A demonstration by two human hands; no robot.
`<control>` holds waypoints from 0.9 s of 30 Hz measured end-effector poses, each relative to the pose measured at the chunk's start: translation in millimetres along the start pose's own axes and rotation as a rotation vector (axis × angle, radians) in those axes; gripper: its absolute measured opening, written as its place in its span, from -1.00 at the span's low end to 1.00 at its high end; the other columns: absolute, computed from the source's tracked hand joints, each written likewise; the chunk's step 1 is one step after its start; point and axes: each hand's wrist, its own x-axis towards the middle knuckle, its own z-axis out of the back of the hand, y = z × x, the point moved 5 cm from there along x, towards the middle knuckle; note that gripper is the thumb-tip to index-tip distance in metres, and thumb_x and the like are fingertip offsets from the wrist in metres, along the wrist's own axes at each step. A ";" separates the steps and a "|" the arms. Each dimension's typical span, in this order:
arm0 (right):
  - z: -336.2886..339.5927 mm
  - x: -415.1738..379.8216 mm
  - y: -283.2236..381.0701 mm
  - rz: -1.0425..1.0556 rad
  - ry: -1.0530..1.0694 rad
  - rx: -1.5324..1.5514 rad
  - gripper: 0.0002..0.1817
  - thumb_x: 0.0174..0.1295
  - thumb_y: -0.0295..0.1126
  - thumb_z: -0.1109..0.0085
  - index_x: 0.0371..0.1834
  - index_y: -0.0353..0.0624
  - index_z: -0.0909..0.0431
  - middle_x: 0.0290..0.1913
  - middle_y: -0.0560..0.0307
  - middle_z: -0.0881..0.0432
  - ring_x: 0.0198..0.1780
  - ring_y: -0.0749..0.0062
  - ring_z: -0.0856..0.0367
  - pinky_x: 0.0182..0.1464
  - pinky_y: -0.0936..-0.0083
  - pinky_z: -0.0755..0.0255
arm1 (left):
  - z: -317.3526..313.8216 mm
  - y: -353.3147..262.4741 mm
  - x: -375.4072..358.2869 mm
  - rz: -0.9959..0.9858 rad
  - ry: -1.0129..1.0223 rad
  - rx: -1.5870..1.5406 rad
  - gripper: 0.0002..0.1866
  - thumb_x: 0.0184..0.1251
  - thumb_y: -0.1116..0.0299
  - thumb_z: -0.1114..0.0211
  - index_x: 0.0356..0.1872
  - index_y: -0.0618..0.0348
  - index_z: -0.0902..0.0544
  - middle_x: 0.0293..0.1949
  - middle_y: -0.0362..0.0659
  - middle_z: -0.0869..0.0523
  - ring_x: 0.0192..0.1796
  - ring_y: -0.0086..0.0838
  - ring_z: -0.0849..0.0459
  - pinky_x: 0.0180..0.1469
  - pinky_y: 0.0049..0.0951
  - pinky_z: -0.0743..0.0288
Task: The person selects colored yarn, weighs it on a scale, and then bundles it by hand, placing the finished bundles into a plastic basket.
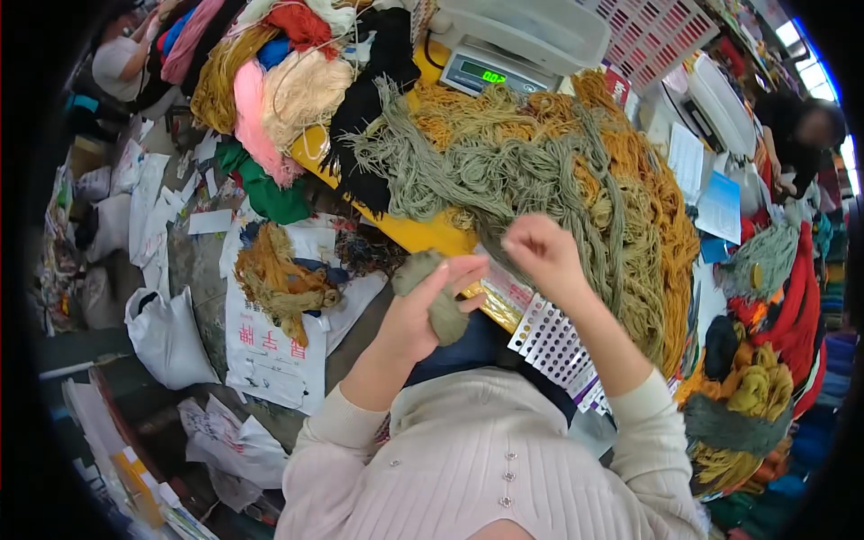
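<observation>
My left hand [416,310] is wrapped round a small olive-grey skein of yarn [447,317], which bulges out above and below the fingers. To its right, my right hand [544,249] is raised with its fingers curled in, slightly blurred; whether a strand is pinched in them I cannot make out. Just beyond both hands lies a large heap of loose grey-green yarn [504,171] and mustard-gold yarn [661,243] on a yellow table [432,236]. Below my right hand, a white card with rows of dark holes [551,346] rests at the table edge.
A digital scale [490,76] with a white tray stands behind the heap. Black, pink and cream yarn [306,90] lies at the back left. White sacks [166,337] and brown yarn [283,279] are on the floor. Co-workers [121,58] are at both sides.
</observation>
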 end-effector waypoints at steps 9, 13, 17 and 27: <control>-17.3 -34.4 21.3 -0.528 -0.090 0.849 -0.90 0.02 -0.53 -0.01 -0.43 -0.35 -0.47 -0.69 0.22 -0.43 -0.69 0.70 -0.34 -0.58 0.79 -0.30 | -36.8 7.9 19.1 0.170 0.336 -0.176 -0.50 0.28 0.16 0.22 0.11 0.35 -0.13 -0.04 -0.07 -0.40 -0.05 -0.45 -0.43 -0.01 -0.43 -0.33; -11.6 -36.1 19.2 -0.482 -0.062 0.865 -0.91 0.01 -0.56 0.02 -0.44 -0.34 -0.47 -0.62 0.16 -0.49 -0.65 0.65 -0.42 -0.58 0.79 -0.32 | -22.3 13.1 19.5 0.095 0.271 -0.086 -0.55 0.28 0.20 0.18 0.06 0.36 -0.23 -0.13 -0.07 -0.48 -0.09 -0.46 -0.46 -0.03 -0.49 -0.34; -13.4 -36.4 29.5 -0.462 -0.076 1.045 -0.90 -0.02 -0.58 0.02 -0.42 -0.34 -0.46 -0.50 0.15 -0.51 -0.59 0.59 -0.48 -0.57 0.76 -0.34 | -26.1 13.3 21.0 0.022 0.145 0.103 -0.66 0.23 0.32 0.15 -0.10 0.39 -0.37 -0.03 -0.01 -0.40 -0.04 -0.36 -0.42 -0.01 -0.39 -0.29; -12.9 -32.5 35.3 -0.442 -0.029 0.745 -0.79 0.06 -0.47 0.02 -0.24 -0.36 -0.41 -0.51 0.15 -0.48 -0.59 0.63 -0.40 -0.57 0.72 -0.33 | -29.0 4.0 25.0 -0.163 0.207 0.412 -0.71 0.25 0.31 0.12 -0.15 0.29 -0.42 -0.13 -0.09 -0.45 -0.08 -0.50 -0.41 -0.06 -0.47 -0.31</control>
